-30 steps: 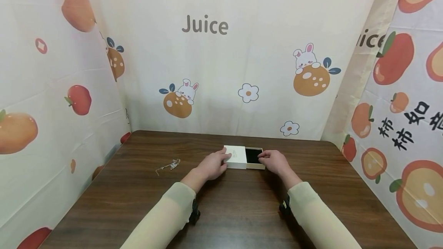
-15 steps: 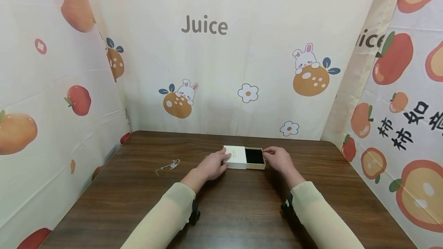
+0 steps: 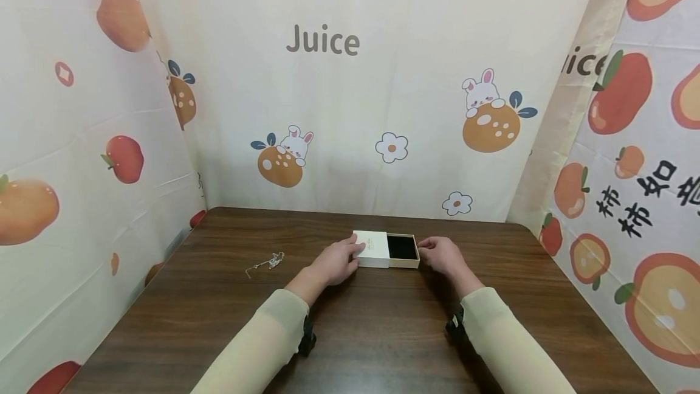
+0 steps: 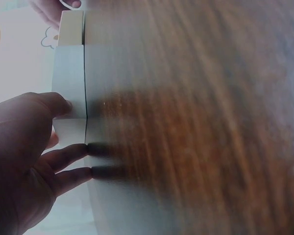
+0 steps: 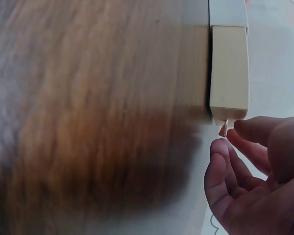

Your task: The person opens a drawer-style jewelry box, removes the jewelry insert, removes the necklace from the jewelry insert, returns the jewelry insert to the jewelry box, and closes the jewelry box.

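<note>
A small white jewelry box (image 3: 374, 249) lies on the table, its cream drawer (image 3: 404, 264) pulled partway out to the right, showing a black pad (image 3: 401, 247). My left hand (image 3: 335, 261) grips the white sleeve at its left end; in the left wrist view, the thumb presses the front side and two fingers reach down near the tabletop. At the drawer's right end is my right hand (image 3: 440, 255). The right wrist view shows its thumb and forefinger pinching a small pull tab (image 5: 223, 129) there. A silver chain necklace (image 3: 268, 262) lies loosely heaped left of the box.
The dark wood table (image 3: 377, 333) runs back to a cream curtain (image 3: 339, 96) printed with fruit, rabbits and flowers. Patterned curtains also hang at both sides. Black wrist cameras sit under both cuffs.
My right hand has moved from over the drawer's right corner to just outside its right end. The black pad shows more fully. Left hand, box and necklace have stayed put.
</note>
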Tool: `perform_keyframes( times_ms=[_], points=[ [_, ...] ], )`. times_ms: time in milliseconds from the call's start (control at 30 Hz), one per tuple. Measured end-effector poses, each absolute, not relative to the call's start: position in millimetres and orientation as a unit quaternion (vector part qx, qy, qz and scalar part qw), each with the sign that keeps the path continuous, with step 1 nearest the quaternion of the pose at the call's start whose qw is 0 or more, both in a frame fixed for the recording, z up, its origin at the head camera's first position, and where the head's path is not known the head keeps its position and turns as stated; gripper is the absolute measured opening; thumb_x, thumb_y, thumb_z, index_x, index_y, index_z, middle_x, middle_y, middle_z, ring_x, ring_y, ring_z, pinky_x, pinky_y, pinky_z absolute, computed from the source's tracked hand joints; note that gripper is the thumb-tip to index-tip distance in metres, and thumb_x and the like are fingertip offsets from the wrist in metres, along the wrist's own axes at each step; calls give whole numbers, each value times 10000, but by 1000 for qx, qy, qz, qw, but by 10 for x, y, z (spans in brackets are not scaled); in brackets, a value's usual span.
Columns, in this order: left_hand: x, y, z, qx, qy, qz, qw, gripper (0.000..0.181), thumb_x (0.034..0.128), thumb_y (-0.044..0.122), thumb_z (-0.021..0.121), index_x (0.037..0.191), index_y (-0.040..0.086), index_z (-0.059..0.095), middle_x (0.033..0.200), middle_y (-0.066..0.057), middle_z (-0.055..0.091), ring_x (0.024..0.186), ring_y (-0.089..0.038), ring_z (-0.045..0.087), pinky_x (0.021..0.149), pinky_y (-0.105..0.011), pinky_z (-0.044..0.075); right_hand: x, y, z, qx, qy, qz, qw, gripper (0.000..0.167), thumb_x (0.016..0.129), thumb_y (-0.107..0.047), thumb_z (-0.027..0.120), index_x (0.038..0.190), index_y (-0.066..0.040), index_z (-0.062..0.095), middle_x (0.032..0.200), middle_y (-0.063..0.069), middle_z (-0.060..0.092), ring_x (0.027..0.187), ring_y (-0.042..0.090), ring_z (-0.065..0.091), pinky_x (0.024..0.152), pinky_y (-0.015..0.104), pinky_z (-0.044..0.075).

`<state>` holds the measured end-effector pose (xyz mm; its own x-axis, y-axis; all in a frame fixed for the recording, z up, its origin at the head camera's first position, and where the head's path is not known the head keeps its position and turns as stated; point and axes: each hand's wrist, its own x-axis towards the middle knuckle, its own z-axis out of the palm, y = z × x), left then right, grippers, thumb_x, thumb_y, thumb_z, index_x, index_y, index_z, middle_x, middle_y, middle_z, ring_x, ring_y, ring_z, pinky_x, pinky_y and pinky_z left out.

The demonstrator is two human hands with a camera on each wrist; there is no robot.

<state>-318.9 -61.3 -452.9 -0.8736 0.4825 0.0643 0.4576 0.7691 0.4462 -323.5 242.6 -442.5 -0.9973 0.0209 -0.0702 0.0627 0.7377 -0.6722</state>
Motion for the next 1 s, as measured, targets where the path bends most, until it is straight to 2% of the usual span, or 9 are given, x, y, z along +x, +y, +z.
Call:
perform_keyframes(
  times_ms=[133, 400, 633, 833, 1000],
  points=[
    [-3186, -615, -4533, 252, 940, 231, 26, 500, 1113, 192, 652, 1605, 136, 578, 1761, -170, 397, 1596, -335, 474, 1283, -516, 435, -3272, 2431, -4470, 15, 937, -349, 26, 233, 1073, -120, 648, 1210, 4, 790, 888, 98, 750, 786, 196, 664, 656, 293, 514],
    [-3198, -620, -4541, 256, 939, 227, 21, 499, 1112, 196, 654, 1602, 134, 582, 1754, -180, 407, 1592, -338, 479, 1278, -514, 441, -3298, 2433, -4486, 8, 947, -322, 13, 219, 1064, -123, 671, 1151, 14, 819, 933, 114, 786, 820, 212, 693, 741, 343, 546],
    [-3214, -627, -4555, 263, 938, 226, 14, 490, 1104, 164, 657, 1588, 115, 596, 1739, -201, 424, 1575, -357, 500, 1264, -519, 460, -3295, 2416, -4477, -2, 954, -299, -8, 210, 1027, -144, 700, 1066, 1, 847, 809, 72, 782, 798, 216, 683, 766, 357, 527],
    [-3204, -628, -4539, 261, 938, 227, 19, 498, 1106, 171, 655, 1596, 122, 587, 1744, -191, 421, 1577, -354, 497, 1267, -521, 456, -3295, 2406, -4468, 5, 955, -298, 3, 221, 1044, -143, 689, 1090, 5, 845, 857, 80, 787, 816, 220, 676, 760, 352, 534],
    [-3200, -627, -4527, 255, 939, 229, 27, 504, 1116, 181, 644, 1613, 142, 567, 1759, -170, 397, 1593, -348, 475, 1280, -523, 438, -3293, 2388, -4459, 5, 955, -297, 1, 215, 1040, -137, 692, 1077, 9, 845, 832, 85, 781, 799, 219, 675, 747, 350, 527]
  ],
)
